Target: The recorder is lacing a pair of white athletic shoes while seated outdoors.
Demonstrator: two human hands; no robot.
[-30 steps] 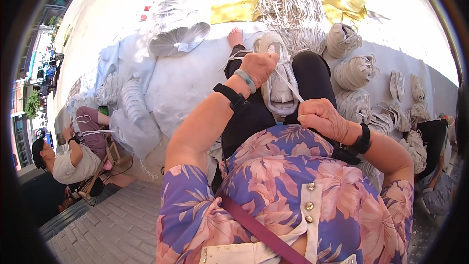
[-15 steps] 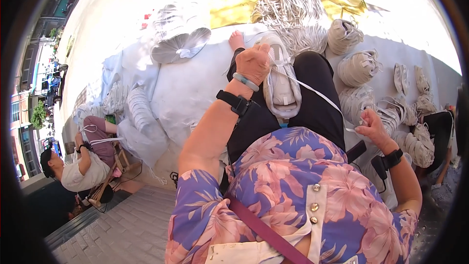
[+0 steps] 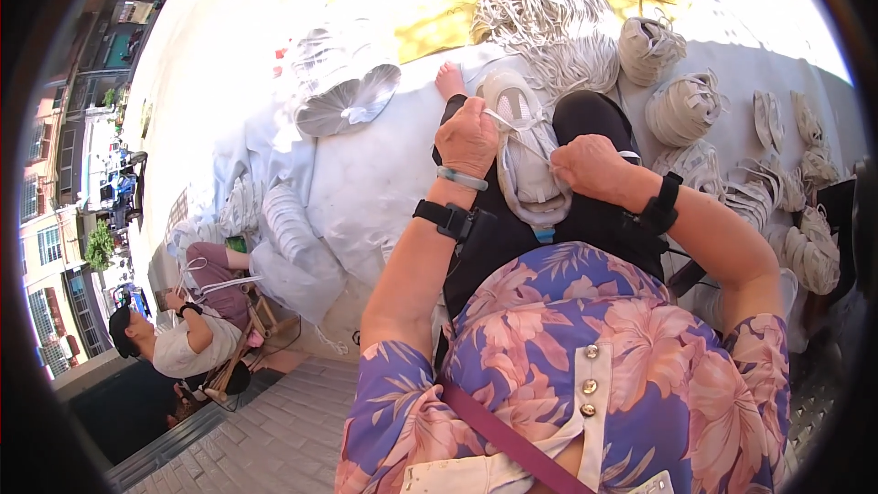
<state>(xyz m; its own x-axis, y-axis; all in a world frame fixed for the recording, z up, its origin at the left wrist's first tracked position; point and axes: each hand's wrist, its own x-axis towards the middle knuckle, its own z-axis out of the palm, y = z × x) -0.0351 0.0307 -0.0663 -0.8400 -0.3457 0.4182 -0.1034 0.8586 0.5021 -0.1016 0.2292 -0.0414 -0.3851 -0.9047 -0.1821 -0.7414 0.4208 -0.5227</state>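
Note:
An off-white sneaker (image 3: 533, 185) rests between my thighs, with its toe pointing away from me. My left hand (image 3: 467, 137) is closed at the shoe's left side, pinching a white shoelace (image 3: 499, 119) that runs onto the lacing area. On the opposite side, my right hand (image 3: 593, 167) is closed close to the shoe's upper, with its fingertips on the lace at the eyelet edge. Part of the lace crosses the tongue between both hands. Another white strand (image 3: 629, 155) shows beyond my right hand, over my dark trouser leg.
A heap of white laces (image 3: 549, 23) lies ahead on white sheeting. Stacks of nested sneakers (image 3: 684, 110) stand to the right. A plastic bag of pale pieces (image 3: 346, 82) sits ahead left. At far left a seated person (image 3: 187, 334) handles white laces.
My right hand has come in from the far right, where it held the lace stretched out, to the shoe's right side. The left hand stays at the shoe's left side.

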